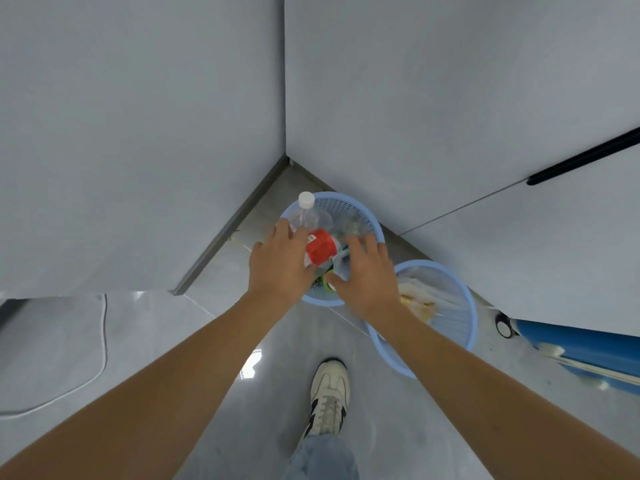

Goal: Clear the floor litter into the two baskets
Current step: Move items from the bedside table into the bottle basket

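Over the far basket [360, 209], the left hand [280, 268] clasps a clear bottle [313, 233] while the right hand [363, 275], fingers spread, rests on litter beside the near basket [464, 327].

Two pale blue, round plastic baskets with slotted walls stand upright on the grey floor, close beside each other. The far basket [349, 206] sits at the centre of the frame, near the wall corner. A clear plastic bottle [313, 233] with a white cap and red label leans out over its left rim, cap uppermost; blurred green and clear litter lies beneath it. The near basket [465, 327], lower right, holds crumpled white and yellowish paper scraps [414, 299].
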